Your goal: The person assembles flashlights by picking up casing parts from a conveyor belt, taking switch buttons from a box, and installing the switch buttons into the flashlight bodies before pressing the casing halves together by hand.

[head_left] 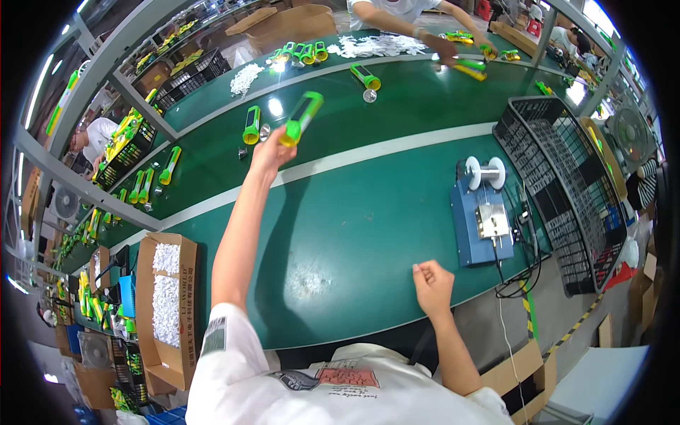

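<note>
My left hand (268, 153) reaches far forward and is closed around the wide end of a green flashlight (305, 115) with a dark panel along its side. It holds the flashlight tilted over the dark green conveyor belt (212, 147). Just left of it on the belt is another green flashlight (252, 125), with a small silvery reflector cup (265, 132) beside it. My right hand (433, 286) is curled into a loose fist above the near right part of the green worktable (354, 234), and nothing shows in its fingers.
At right stands a blue solder-feeding machine (471, 223) with a wire spool (486, 173) and black cables. Beyond it leans a black plastic crate (559, 191). A cardboard box (189, 304) of small white parts lies left. Across the belt, a co-worker's hands (443, 51) handle flashlights.
</note>
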Demonstrator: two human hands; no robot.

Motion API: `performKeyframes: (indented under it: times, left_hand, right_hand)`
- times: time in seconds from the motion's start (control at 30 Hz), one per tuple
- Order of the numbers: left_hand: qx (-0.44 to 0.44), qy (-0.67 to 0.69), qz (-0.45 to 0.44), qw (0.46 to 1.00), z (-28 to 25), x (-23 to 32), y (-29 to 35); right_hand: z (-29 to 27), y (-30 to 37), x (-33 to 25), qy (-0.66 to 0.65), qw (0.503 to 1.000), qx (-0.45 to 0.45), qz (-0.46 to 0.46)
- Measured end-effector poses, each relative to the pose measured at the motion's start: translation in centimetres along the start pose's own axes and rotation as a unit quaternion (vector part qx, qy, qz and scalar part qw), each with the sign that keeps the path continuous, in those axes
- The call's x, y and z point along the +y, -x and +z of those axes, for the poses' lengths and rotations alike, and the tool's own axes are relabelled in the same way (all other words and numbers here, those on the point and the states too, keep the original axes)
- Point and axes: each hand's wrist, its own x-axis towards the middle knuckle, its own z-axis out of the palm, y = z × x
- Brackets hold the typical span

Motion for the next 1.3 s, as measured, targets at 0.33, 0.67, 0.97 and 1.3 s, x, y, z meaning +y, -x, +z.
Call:
performKeyframes:
  times: [0.33, 0.67, 0.97, 1.3]
  left_hand:
    - [0.233, -0.114, -0.063, 0.964, -0.4, -3.8, -13.3]
    - [0.298, -0.214, -0.025, 0.93, 0.4, -3.2, -9.4]
    - [0.069, -0.343, -0.096, 0.932, 13.6, -2.3, -12.2]
    - [0.078, -0.61, -0.082, 0.784, 18.6, -4.0, -17.9]
  right_hand:
    - [0.5, -0.1, -1.2, 0.1, 0.995, -0.002, 0.005]
    - [0.4, -0.7, -1.5, 0.12, 0.992, -0.019, -0.023]
    - [1.4, -1.6, -1.9, 0.137, 0.988, -0.047, -0.051]
    - [1.3, -1.6, -1.2, 0.115, 0.987, -0.037, -0.106]
